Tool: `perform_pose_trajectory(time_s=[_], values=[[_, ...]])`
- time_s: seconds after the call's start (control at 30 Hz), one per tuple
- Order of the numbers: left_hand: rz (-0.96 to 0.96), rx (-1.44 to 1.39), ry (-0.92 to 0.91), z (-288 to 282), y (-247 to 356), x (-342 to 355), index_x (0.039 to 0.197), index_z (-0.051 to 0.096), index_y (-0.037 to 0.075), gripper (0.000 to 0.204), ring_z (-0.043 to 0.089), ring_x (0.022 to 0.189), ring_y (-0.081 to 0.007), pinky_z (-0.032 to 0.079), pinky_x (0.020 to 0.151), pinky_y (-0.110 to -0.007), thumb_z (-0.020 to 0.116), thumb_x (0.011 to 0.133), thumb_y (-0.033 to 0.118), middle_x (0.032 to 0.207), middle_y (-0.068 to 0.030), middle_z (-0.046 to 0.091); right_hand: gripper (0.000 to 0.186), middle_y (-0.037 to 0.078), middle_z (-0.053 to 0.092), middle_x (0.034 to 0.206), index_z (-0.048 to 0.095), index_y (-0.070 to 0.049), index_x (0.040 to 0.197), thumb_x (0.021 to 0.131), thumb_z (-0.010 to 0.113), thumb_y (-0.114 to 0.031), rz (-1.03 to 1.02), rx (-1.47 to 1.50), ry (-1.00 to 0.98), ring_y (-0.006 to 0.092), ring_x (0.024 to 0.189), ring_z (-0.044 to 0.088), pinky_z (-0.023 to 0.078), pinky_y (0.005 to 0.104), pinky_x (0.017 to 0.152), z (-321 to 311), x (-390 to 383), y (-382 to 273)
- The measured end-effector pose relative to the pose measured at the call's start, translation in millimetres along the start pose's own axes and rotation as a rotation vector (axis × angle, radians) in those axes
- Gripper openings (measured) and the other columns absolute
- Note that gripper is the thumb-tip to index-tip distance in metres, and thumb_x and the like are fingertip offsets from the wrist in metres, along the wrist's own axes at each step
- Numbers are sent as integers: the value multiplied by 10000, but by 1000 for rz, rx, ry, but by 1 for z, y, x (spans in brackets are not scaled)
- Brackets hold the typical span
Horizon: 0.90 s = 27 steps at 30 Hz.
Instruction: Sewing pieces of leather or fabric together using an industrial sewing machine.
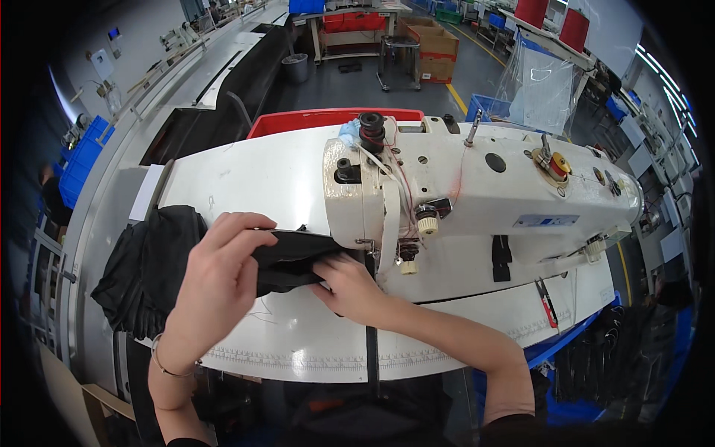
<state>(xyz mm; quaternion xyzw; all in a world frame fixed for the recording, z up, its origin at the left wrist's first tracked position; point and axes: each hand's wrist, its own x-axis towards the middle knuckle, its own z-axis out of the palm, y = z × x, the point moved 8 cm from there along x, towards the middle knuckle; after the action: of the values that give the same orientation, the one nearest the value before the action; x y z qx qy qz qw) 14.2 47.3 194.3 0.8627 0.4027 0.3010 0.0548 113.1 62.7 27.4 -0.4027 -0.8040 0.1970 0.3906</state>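
Note:
A piece of black fabric (287, 261) lies on the white sewing table, its right end under the head of a white sewing machine (477, 171). My left hand (223, 276) is at the fabric's left part, fingers curled over its upper edge with the thumb below. My right hand (350, 287) grips the fabric close to the needle area, its fingertips partly hidden in a dark fold. More black cloth (153, 261), gathered and crumpled, lies left of my left hand and hangs over the table's edge. The needle itself is hidden.
Red-handled snips (547, 304) and a small black strip (501, 258) lie right on the table. A ruler strip (298, 361) follows the front edge. Behind the table is a red bin (335, 115); red thread cones (573, 30) stand at the back right.

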Motion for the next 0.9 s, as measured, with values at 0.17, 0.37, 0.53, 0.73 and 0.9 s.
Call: perform_pose_trajectory(time_s=[0.17,0.37,0.53,0.73,0.9], values=[[-132,157,-187,12,-75,-13,892,621,-43,262,561,997,-300,476,819,-371,473,704,-148,1061,-144,598,158,92,573,854,609,-20,934,829,668,-122,-10,148,-13,288,800,558,462,375,724,-29,-16,-19],[-3,-320,-240,92,-31,-37,1071,589,0,310,549,847,-294,461,760,-370,696,800,107,921,-130,571,212,96,569,944,582,-10,1056,852,621,-54,203,395,21,248,885,583,471,366,774,-28,-12,-5],[-128,-167,-151,88,-40,-44,919,642,-6,231,537,710,-243,455,611,-345,709,707,60,774,-86,514,375,213,433,1202,530,32,1109,795,672,-117,-232,-207,-2,399,1110,472,440,447,915,-38,-58,-45],[330,250,-183,137,24,-39,915,542,-37,268,523,817,-264,453,750,-361,595,670,57,836,-116,497,583,242,475,1217,515,5,1217,780,663,-352,-65,-308,-370,411,1154,423,189,618,1066,36,-44,-8],[-134,-477,-164,155,-37,-36,1004,524,-31,352,521,841,-297,447,747,-371,581,659,9,882,-145,513,679,178,486,1323,479,-60,1308,742,673,-380,-330,-37,-538,362,1286,387,223,554,1088,-25,-93,-74]])
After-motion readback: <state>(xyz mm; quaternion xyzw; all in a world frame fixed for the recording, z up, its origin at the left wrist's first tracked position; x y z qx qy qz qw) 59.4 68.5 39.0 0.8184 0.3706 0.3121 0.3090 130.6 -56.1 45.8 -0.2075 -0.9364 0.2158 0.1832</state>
